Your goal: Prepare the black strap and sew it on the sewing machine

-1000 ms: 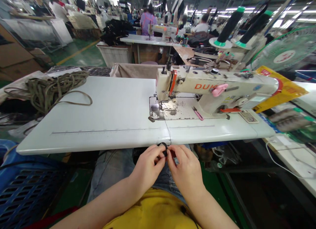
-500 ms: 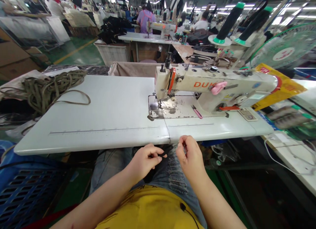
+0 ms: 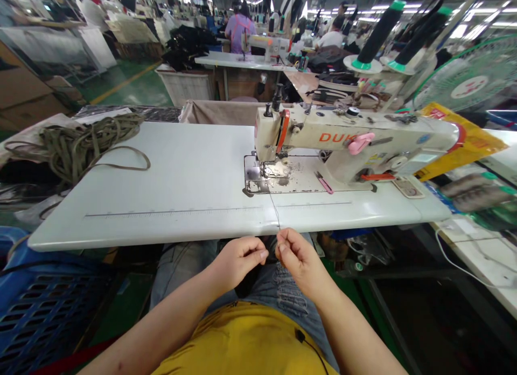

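Observation:
A dark thread (image 3: 276, 209) runs from under the needle of the sewing machine (image 3: 355, 135) across the white table (image 3: 194, 170) to its front edge. There the fingertips of my right hand (image 3: 297, 256) are pinched together on it. My left hand (image 3: 242, 259) is just to the left, over my lap, thumb and forefinger pressed together; whatever lies between them is too small to make out. A small gap separates the two hands. Pink-handled thread snips (image 3: 324, 183) lie on the machine bed, right of the presser foot.
A heap of olive-brown strap (image 3: 89, 140) lies at the table's left end. A blue basket (image 3: 60, 305) stands below it. Black thread cones (image 3: 379, 35) and a green fan (image 3: 468, 78) stand behind at right. People work at machines farther back.
My right hand has moved left and slightly down to the thread at the table edge. My left hand's fingers have drawn closer together. The view has shifted slightly.

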Action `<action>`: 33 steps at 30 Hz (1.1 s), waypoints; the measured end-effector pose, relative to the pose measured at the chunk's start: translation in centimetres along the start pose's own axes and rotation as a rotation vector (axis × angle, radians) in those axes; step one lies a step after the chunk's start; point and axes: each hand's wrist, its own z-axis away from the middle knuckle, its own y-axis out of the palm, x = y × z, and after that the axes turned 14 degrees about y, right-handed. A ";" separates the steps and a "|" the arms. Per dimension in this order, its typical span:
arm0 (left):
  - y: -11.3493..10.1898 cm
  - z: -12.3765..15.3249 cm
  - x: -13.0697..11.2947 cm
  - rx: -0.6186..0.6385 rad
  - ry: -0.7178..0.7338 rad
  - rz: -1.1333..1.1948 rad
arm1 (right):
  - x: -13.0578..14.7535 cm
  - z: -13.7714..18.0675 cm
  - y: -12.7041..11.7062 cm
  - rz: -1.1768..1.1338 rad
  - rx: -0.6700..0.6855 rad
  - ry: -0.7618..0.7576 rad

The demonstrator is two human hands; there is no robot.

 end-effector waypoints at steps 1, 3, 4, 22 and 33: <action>-0.2 0.0 0.0 -0.028 0.000 -0.041 | -0.1 -0.1 -0.1 0.000 -0.017 0.003; -0.5 -0.1 -0.1 -0.065 -0.016 -0.085 | -0.3 -0.3 -0.3 0.001 -0.040 -0.002; -0.7 -0.1 -0.2 -0.067 -0.024 -0.087 | -0.3 -0.4 -0.3 0.010 -0.046 -0.010; -1.4 -0.3 -0.4 -0.181 -0.046 -0.065 | 1.1 1.3 -0.3 0.353 0.100 -0.131; 1.0 0.3 0.9 -0.097 -0.353 0.403 | -0.5 1.0 2.2 -0.160 0.392 -0.030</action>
